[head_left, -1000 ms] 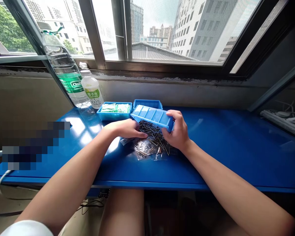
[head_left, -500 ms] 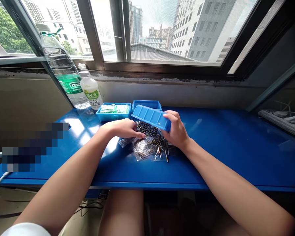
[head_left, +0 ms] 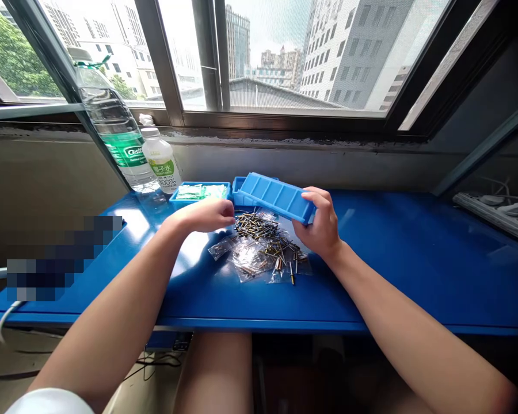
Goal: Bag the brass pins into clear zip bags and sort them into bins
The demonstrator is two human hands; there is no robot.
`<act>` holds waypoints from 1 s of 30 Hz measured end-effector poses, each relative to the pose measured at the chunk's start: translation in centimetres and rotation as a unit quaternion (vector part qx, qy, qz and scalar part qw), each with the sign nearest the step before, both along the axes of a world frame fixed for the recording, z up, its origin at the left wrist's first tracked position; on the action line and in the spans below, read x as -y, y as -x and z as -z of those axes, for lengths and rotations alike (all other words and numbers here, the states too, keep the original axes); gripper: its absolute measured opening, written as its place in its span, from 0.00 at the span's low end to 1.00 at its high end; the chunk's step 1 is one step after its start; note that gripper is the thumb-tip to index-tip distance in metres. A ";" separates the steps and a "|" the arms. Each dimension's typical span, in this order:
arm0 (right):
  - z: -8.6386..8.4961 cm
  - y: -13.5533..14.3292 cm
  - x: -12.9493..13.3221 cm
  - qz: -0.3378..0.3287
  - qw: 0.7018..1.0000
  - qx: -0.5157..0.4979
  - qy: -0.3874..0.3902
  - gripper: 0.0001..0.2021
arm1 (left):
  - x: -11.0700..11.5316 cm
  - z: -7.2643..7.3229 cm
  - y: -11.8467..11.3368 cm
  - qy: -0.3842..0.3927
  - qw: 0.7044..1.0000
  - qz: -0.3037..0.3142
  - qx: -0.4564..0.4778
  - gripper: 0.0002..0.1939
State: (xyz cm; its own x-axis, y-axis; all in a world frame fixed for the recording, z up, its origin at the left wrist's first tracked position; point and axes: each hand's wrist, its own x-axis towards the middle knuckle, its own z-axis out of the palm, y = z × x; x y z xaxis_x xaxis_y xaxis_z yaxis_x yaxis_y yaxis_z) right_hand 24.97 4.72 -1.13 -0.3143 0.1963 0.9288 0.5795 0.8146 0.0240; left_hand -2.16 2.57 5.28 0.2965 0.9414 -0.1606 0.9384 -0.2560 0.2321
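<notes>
My right hand (head_left: pixel 322 227) grips a blue plastic bin (head_left: pixel 276 196) by its near right end and holds it upside down, tilted, above the blue table (head_left: pixel 414 259). Under it a heap of small dark metal pins (head_left: pixel 263 233) lies on the table, partly on top of several clear plastic bags (head_left: pixel 248 261). My left hand (head_left: pixel 209 215) rests just left of the heap, fingers curled, fingertips at the pins' left edge; I cannot tell if it pinches any.
Behind the heap stand a second blue bin (head_left: pixel 240 192) and a blue tray (head_left: pixel 198 192) of green packets. A large water bottle (head_left: pixel 116 135) and a small bottle (head_left: pixel 160 161) stand at the back left by the window. A power strip (head_left: pixel 496 210) lies far right.
My right hand has lifted the upturned bin up and away from the heap, uncovering the pins. My left hand has drawn back slightly toward the left.
</notes>
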 end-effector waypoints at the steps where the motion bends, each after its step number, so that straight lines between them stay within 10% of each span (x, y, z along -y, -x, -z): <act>1: -0.1 -0.2 -0.1 0.017 0.999 -0.026 0.014 0.26 | -0.1 0.2 -0.1 -0.020 1.000 0.004 0.005 0.14; 5: -0.4 -1.8 -1.6 0.124 0.960 -0.217 0.128 0.23 | -0.3 1.1 -1.0 -0.093 0.995 0.007 0.016 0.18; 10: -0.5 -5.6 -5.0 0.258 0.797 -0.443 0.320 0.24 | -0.8 2.2 -1.8 -0.142 0.989 0.013 0.027 0.24; 16: -0.3 -8.3 -6.4 0.115 0.647 -0.545 0.521 0.11 | -1.1 1.6 -0.6 -0.280 0.952 -0.048 0.114 0.19; 21: -0.9 -8.8 -5.6 0.326 0.785 -0.356 0.388 0.13 | -1.6 1.2 1.5 -0.309 0.940 -0.115 0.085 0.18; 24: -0.7 -7.1 -4.5 0.342 0.868 -0.142 0.332 0.15 | -2.1 1.2 2.7 -0.272 0.952 -0.137 0.031 0.18; 30: 1.5 -2.4 -3.3 0.332 0.866 0.097 0.362 0.21 | -2.8 1.9 3.7 -0.231 0.963 -0.139 0.016 0.22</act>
State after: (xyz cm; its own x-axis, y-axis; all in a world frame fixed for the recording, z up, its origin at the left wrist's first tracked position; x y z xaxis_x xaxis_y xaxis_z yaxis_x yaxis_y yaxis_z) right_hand 27.35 7.99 -2.66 -0.0458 0.9025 0.4283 0.9679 0.1461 -0.2045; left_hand -5.90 5.40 3.37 0.0205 0.9536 0.3004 0.9797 -0.0791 0.1841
